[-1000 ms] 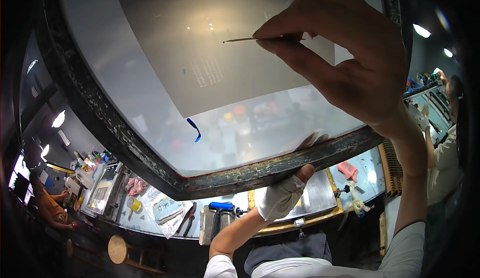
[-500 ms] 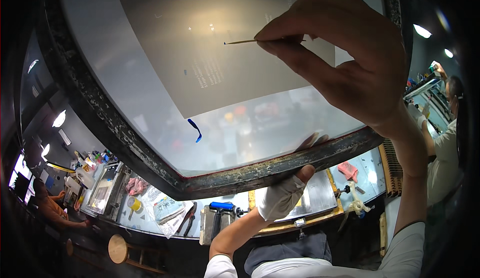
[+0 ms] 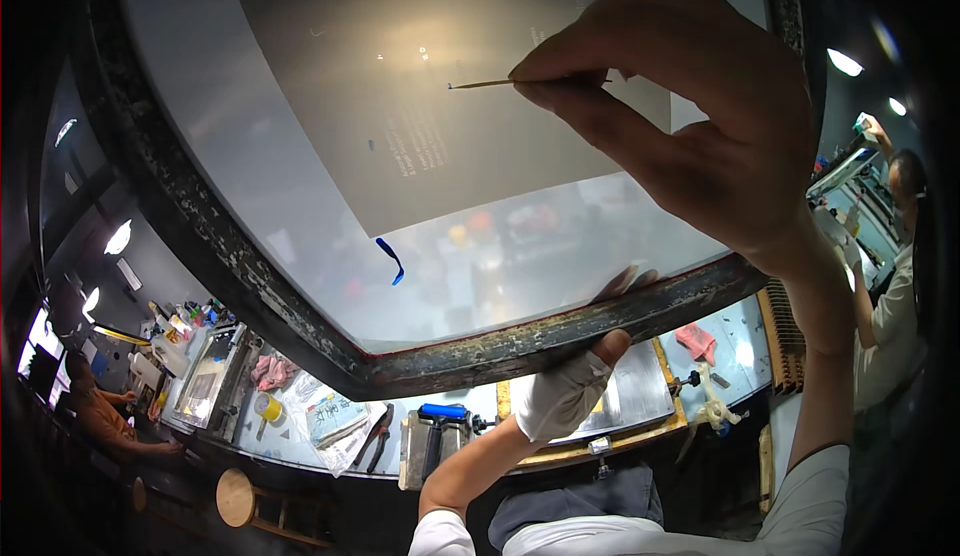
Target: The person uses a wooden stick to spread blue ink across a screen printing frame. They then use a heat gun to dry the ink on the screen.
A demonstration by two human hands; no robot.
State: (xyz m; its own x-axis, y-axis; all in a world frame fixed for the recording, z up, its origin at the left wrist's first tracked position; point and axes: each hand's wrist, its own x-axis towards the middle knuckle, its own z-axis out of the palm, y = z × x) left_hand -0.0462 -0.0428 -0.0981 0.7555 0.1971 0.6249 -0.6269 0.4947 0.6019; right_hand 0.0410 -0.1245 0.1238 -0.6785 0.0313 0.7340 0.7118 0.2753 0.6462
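A large screen-printing frame [image 3: 480,349], dark and worn at its edges, is held up tilted in front of me. Its pale mesh [image 3: 480,286] carries a grey-brown stencil area [image 3: 330,106] with small light lettering. A curved blue mark [image 3: 390,262] lies on the mesh below that area. My left hand [image 3: 570,396], in a white fingerless glove, grips the frame's lower bar, thumb in front and fingertips behind the mesh. My right hand [image 3: 700,106] pinches a thin stick [image 3: 480,85] with a blue tip over the stencil; whether the tip touches the mesh I cannot tell.
Below is a workbench with a metal plate [image 3: 635,396], a blue roller [image 3: 443,414], pliers [image 3: 377,438], a yellow cup [image 3: 268,408] and pink cloths [image 3: 697,342]. A round stool [image 3: 236,498] stands lower left. Co-workers are at the far left [image 3: 110,421] and right [image 3: 885,296].
My hands, the stick and the frame stay almost still. The co-worker on the right has shifted an arm, and the one on the left has moved slightly.
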